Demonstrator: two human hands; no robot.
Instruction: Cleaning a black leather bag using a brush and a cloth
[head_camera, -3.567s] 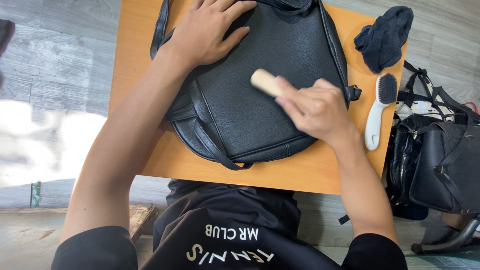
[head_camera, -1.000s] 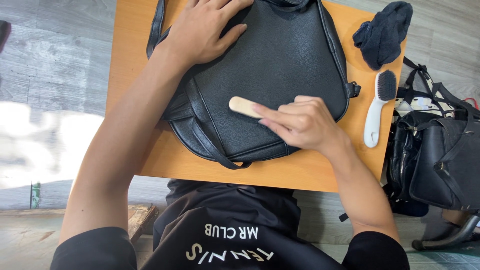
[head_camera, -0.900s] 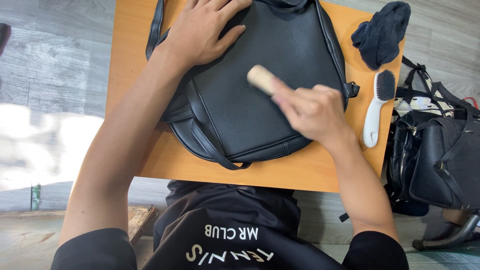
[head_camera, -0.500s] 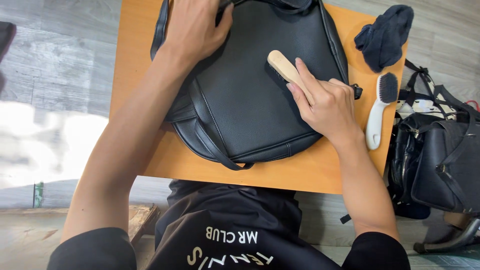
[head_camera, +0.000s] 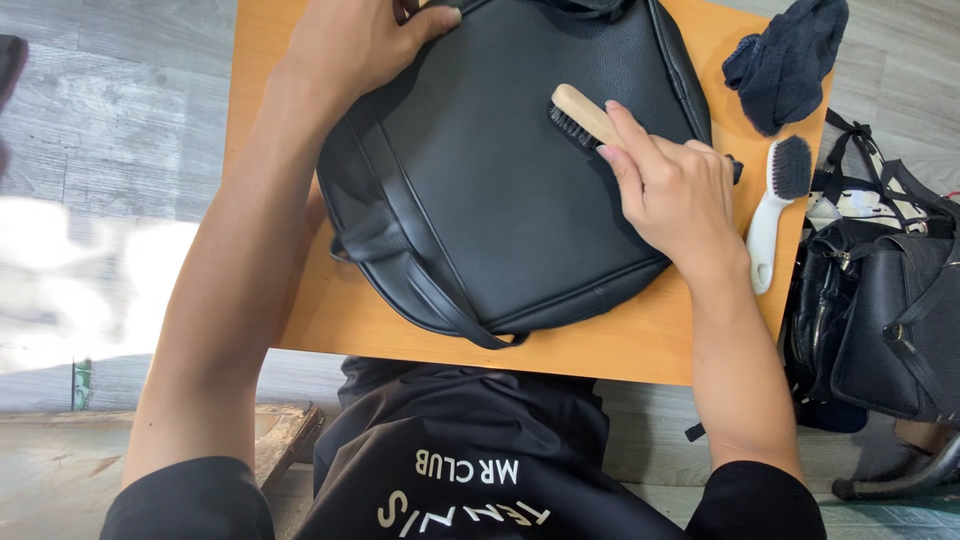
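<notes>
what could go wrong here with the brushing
The white-handled brush lies near the table edge beside the right hand; a wide stroke might knock it off. The left hand grips only the black bag at its top, so the bag may shift under the wooden brush.

You are sitting at what looks like a small bag-care or leather-cleaning workplace rather than a kitchen or an office. A compact orange wooden desk (head_camera: 640, 345) stands on grey plank flooring (head_camera: 110, 110). On it lie a black leather backpack (head_camera: 500, 190), a wooden brush (head_camera: 585, 113), a white-handled brush (head_camera: 775, 210) and a dark cloth (head_camera: 790, 60). More black bags (head_camera: 880, 310) are piled just beside the desk on your right.
</notes>
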